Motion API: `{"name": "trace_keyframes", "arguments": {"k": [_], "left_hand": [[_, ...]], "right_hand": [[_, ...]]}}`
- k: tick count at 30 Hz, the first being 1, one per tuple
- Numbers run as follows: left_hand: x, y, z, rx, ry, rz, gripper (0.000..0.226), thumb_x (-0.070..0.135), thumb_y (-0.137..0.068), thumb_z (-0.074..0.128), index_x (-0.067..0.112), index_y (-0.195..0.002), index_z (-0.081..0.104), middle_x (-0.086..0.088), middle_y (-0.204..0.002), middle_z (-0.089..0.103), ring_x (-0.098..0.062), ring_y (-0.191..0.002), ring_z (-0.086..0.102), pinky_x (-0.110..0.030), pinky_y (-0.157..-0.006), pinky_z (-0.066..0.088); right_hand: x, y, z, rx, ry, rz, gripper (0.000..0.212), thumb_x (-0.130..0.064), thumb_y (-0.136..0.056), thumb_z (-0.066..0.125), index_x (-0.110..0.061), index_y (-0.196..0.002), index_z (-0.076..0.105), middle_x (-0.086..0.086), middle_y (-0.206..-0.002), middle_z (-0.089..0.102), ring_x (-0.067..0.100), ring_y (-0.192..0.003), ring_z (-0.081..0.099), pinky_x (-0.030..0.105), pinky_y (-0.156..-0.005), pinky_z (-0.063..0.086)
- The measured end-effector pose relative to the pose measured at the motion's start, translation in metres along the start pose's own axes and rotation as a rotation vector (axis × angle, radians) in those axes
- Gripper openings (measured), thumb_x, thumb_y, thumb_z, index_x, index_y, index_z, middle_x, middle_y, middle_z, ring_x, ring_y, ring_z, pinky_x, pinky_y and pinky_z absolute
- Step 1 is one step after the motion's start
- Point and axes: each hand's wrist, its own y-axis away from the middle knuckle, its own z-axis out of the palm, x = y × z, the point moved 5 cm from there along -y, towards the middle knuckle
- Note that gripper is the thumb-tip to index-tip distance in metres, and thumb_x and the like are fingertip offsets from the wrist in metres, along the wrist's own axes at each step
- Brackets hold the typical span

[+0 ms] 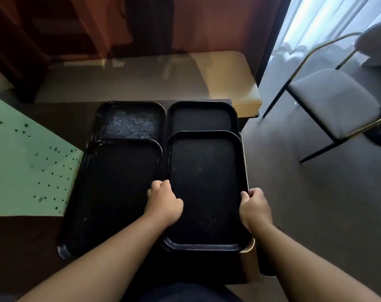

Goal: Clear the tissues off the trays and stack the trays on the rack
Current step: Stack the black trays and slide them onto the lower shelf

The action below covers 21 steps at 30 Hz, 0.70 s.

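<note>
Several black rectangular trays lie in two columns on a dark table. The near right tray (pixel 207 171) is on top and overlaps the far right tray (pixel 201 120). My left hand (pixel 163 202) grips its left rim and my right hand (pixel 253 207) grips its right rim. To the left sit a near left tray (pixel 117 192) and a far left tray (pixel 130 125) with a scuffed, greyish floor. No tissues show on any tray. No rack is in view.
A pale green sheet (pixel 26 166) with dark dots lies left of the trays. A tan glass-topped table (pixel 185 77) stands beyond. A grey chair (pixel 333 101) with a gold and black frame stands at the right on dark floor.
</note>
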Motion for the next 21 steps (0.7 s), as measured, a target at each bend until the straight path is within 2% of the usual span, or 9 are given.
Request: {"name": "trace_keyframes", "arguments": {"k": [4,8,10,14,17,19,21], "left_hand": [[0.007,-0.011,-0.006,-0.006,0.044,0.025,0.067,0.018,-0.09,0.056,0.013,-0.153,0.032,-0.005,-0.155,0.026,-0.029,-0.138,0.033,-0.035,-0.106,0.038],[0.012,-0.023,-0.015,0.017,0.086,0.056,0.068,0.018,-0.09,0.056,0.015,-0.153,0.032,-0.006,-0.155,0.026,-0.031,-0.136,0.035,-0.038,-0.108,0.039],[0.015,-0.03,-0.017,0.022,0.102,0.065,0.067,0.018,-0.09,0.056,0.015,-0.153,0.033,-0.006,-0.155,0.027,-0.03,-0.136,0.035,-0.039,-0.107,0.04],[0.018,-0.037,-0.015,0.014,0.086,0.083,0.066,0.017,-0.091,0.055,0.016,-0.153,0.033,-0.004,-0.155,0.025,-0.027,-0.138,0.031,-0.036,-0.104,0.039],[0.018,-0.04,-0.009,0.0,0.058,0.088,0.065,0.016,-0.091,0.054,0.016,-0.153,0.034,-0.003,-0.156,0.025,-0.026,-0.139,0.029,-0.034,-0.104,0.039],[0.019,-0.041,-0.005,0.005,0.033,0.084,0.064,0.017,-0.091,0.054,0.017,-0.152,0.035,-0.003,-0.157,0.025,-0.026,-0.139,0.027,-0.036,-0.105,0.041],[0.021,-0.043,-0.003,0.015,0.011,0.078,0.062,0.018,-0.09,0.054,0.018,-0.15,0.037,-0.002,-0.157,0.025,-0.026,-0.139,0.027,-0.037,-0.104,0.044]], "right_hand": [[-0.023,-0.008,-0.009,0.068,-0.166,-0.119,0.021,-0.037,-0.105,0.047,-0.018,-0.108,0.054,0.001,-0.094,0.064,0.025,-0.089,0.062,0.045,-0.082,0.052],[-0.058,-0.031,-0.014,0.074,-0.223,-0.163,0.023,-0.037,-0.105,0.046,-0.017,-0.11,0.054,-0.001,-0.093,0.062,0.02,-0.085,0.061,0.043,-0.078,0.051],[-0.072,-0.047,-0.017,0.073,-0.214,-0.166,0.022,-0.036,-0.106,0.046,-0.016,-0.109,0.055,-0.003,-0.091,0.061,0.016,-0.082,0.058,0.037,-0.074,0.046],[-0.088,-0.074,-0.016,0.028,-0.152,-0.139,0.02,-0.037,-0.104,0.05,-0.018,-0.106,0.058,-0.002,-0.093,0.064,0.022,-0.089,0.062,0.036,-0.074,0.047],[-0.085,-0.089,-0.013,0.024,-0.058,-0.096,0.012,-0.029,-0.099,0.053,-0.021,-0.103,0.061,0.001,-0.101,0.067,0.024,-0.092,0.063,0.035,-0.076,0.049],[-0.082,-0.091,-0.01,0.021,-0.041,-0.065,0.02,-0.022,-0.093,0.051,-0.022,-0.109,0.064,0.004,-0.111,0.067,0.024,-0.092,0.065,0.036,-0.076,0.054],[-0.08,-0.089,-0.007,0.014,-0.022,-0.06,0.032,-0.019,-0.091,0.049,-0.022,-0.12,0.063,0.004,-0.116,0.066,0.024,-0.092,0.064,0.033,-0.07,0.051]]}}
